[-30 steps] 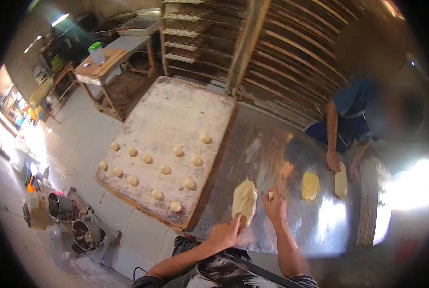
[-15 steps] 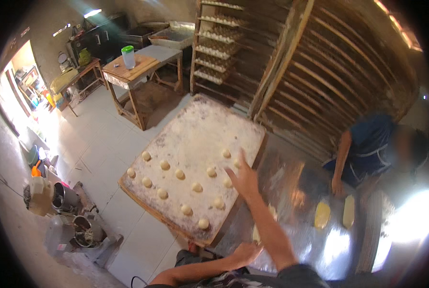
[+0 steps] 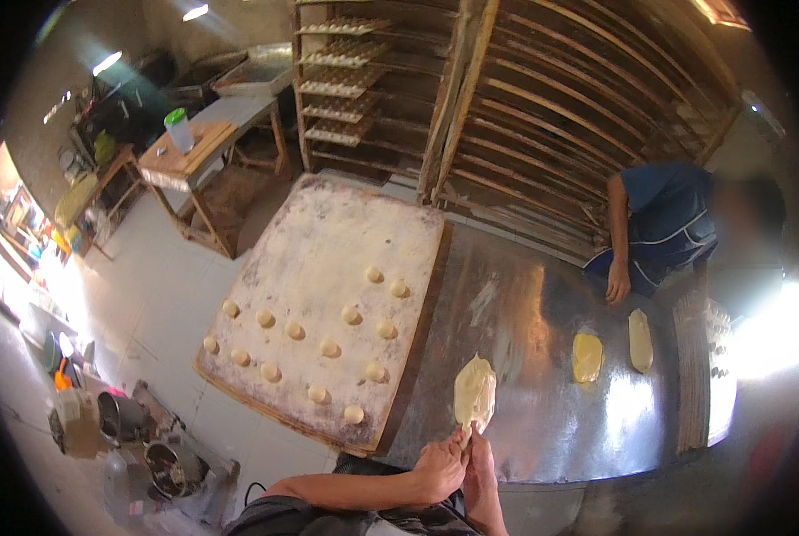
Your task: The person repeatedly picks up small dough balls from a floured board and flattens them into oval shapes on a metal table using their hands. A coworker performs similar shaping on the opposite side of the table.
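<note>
On the metal tabletop in front of me lies a long, pale, flattened piece of dough (image 3: 476,389). My left hand (image 3: 440,468) and my right hand (image 3: 481,460) are together at its near end. Fingers of both hands are closed in a pinch around the narrow tip of the dough. To the left, a floured board (image 3: 328,234) bears several small round dough balls (image 3: 329,348), spaced apart over its near half and right side.
Two more dough pieces, one yellow (image 3: 587,357) and one paler (image 3: 640,341), lie farther right on the metal tabletop (image 3: 533,429). Beside them stands a co-worker in blue (image 3: 663,219). Behind are wooden racks (image 3: 542,116); machines with metal bowls (image 3: 171,466) stand at lower left.
My right hand has come back from above the dough balls to the long dough piece, joining my left hand. The view has swung to the right.
</note>
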The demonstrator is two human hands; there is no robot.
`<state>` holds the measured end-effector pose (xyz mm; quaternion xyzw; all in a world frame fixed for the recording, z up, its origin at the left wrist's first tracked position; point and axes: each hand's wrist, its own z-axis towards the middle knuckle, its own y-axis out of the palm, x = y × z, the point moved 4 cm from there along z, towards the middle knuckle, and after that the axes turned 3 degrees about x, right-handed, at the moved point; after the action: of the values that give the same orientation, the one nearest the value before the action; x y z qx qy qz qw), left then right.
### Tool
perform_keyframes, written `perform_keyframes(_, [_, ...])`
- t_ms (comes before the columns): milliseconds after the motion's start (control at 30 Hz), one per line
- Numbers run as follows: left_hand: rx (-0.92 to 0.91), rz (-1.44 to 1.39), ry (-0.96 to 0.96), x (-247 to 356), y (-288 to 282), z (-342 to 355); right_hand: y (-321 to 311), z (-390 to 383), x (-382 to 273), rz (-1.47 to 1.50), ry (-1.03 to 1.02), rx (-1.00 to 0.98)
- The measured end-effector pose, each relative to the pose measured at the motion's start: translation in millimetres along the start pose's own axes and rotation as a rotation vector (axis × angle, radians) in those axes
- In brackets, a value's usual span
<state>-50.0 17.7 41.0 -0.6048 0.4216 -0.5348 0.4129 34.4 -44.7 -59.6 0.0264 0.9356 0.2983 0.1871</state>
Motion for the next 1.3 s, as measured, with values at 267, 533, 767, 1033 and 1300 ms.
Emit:
perform_keyframes(267, [0.196, -0.516, 0.328, -9.8, -58.3, 52.9, -12.6, -48.6, -3.9, 0.107, -0.005, 0.074])
perform_keyframes(533, [0.33, -0.452, 0.516, 18.4, 49.9, 77.0, -121.5, -86.3, -7.3, -0.525, -0.198, 0.199])
perform_keyframes(767, [0.296, -0.294, 0.28, 8.9, 44.1, 107.5, -11.4, -181.8, -93.0, -1.554, -1.521, 0.545])
perform_keyframes(1033, [0.859, -0.434, -0.316, -177.6, -109.8, 92.8, -61.6, -84.1, -119.6, -2.139, -1.319, 0.929])
perform_keyframes(1300, [0.439, -0.089, -0.365, -364.7, -120.6, 76.2, -67.4, -53.7, -100.4, -1.926, -1.087, 0.214])
